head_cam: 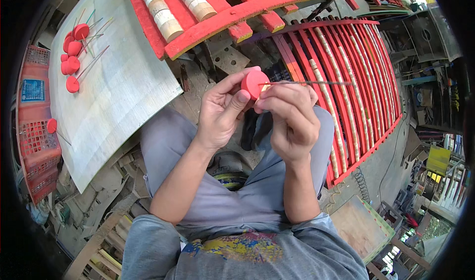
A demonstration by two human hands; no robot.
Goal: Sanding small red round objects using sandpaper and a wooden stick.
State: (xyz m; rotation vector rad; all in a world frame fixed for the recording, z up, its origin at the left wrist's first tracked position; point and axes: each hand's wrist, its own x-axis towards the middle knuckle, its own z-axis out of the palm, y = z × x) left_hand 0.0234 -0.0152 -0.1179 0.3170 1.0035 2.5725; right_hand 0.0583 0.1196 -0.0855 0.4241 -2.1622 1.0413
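Note:
My left hand [226, 111] grips a round red disc [255, 84] by its edge, between thumb and fingers. A thin stick [319, 82], red at its tip and dark along its length, meets the face of the disc and points right. My right hand [291, 113] is closed beside the disc, with a small pale yellowish piece [264, 90] between its fingertips; the stick passes over these fingers. Several similar red discs [72, 65] with thin coloured sticks lie on a pale board [122, 83] at the left.
Red slatted racks [237, 14] hold rows of pale round wooden pieces [167, 23] above and at the right [352, 94]. A red plastic crate [33, 109] stands beyond the board, with one red disc [51, 126] at its side. Wood scraps [107, 179] lie at lower left; a coiled hose [360, 183] is at right.

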